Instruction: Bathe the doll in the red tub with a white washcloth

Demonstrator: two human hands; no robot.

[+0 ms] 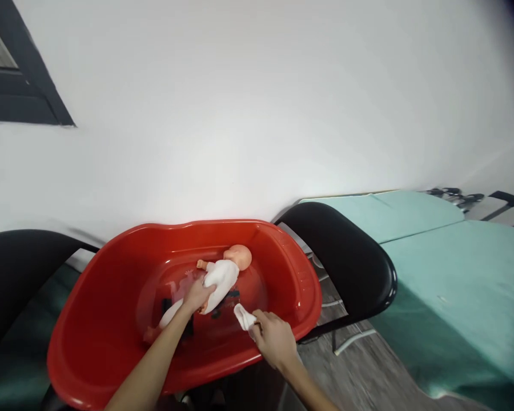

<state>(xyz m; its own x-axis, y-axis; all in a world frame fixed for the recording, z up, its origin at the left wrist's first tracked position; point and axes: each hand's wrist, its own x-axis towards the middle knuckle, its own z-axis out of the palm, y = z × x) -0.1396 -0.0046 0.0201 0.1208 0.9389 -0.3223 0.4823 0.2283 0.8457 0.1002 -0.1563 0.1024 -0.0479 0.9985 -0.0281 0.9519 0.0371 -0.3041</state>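
A baby doll [224,283] in a white outfit lies slantwise in a red baby bathtub [297,268]. Its bald head [241,257] points to the far right, and its legs reach toward the near left. My left hand [198,295] is closed on the doll's middle, hiding part of its body. Over the tub's near right side, my right hand [274,339] grips a small white cloth [243,316], whose free end sticks out to the left. The cloth and the doll are apart.
Black chairs stand on both sides, the right chair [340,257] and the left chair [17,274] close against the tub. A green-covered bed [458,285] lies to the right. Behind the tub rises a white wall [223,114], with a dark window frame [21,91] at upper left.
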